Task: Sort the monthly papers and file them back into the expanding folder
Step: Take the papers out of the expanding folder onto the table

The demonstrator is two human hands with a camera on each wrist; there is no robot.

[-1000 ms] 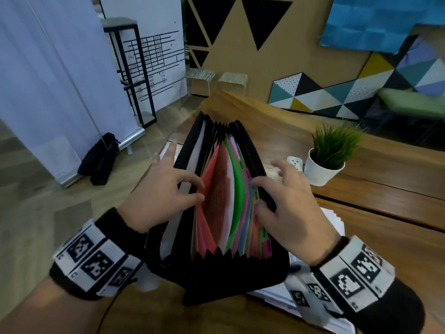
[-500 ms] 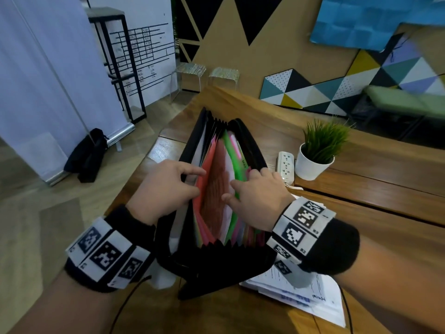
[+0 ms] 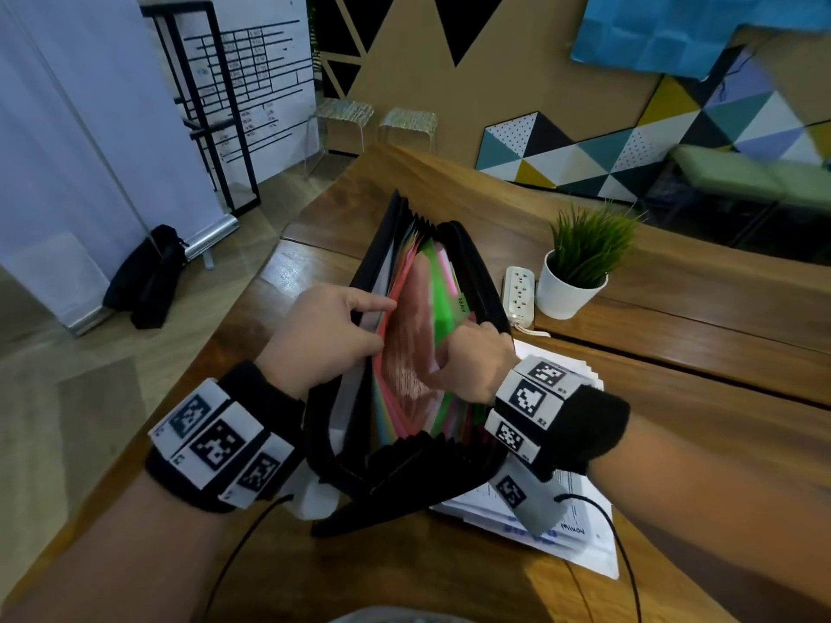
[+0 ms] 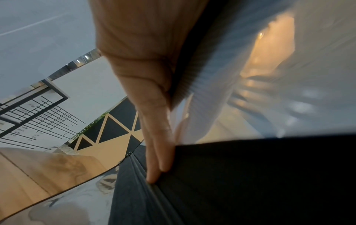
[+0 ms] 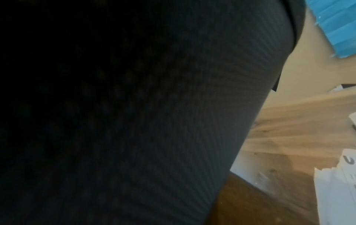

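Note:
The black expanding folder [image 3: 404, 465] stands open on the wooden table [image 3: 674, 442], with coloured dividers fanned inside. My left hand [image 3: 355, 323] holds its left side, index finger and thumb on the pink divider's edge. In the left wrist view my fingers [image 4: 158, 152] lie straight along the folder's black wall [image 4: 250, 175]. My right hand [image 3: 467, 357] grips the green dividers and pulls them right, thumb down in the open pocket against a printed sheet, fingertips hidden. The right wrist view is filled by the folder's dark wall [image 5: 154, 106]. A stack of white papers [image 3: 580, 532] lies under my right wrist.
A potted green plant [image 3: 580, 263] and a white power strip [image 3: 520, 292] stand just right of the folder. The table's left edge runs close beside my left wrist, with a black bag [image 3: 144, 276] on the floor beyond.
My right hand has moved left from the folder's right edge and dipped into the pocket between the pink and green dividers. My left hand has stayed on the left side.

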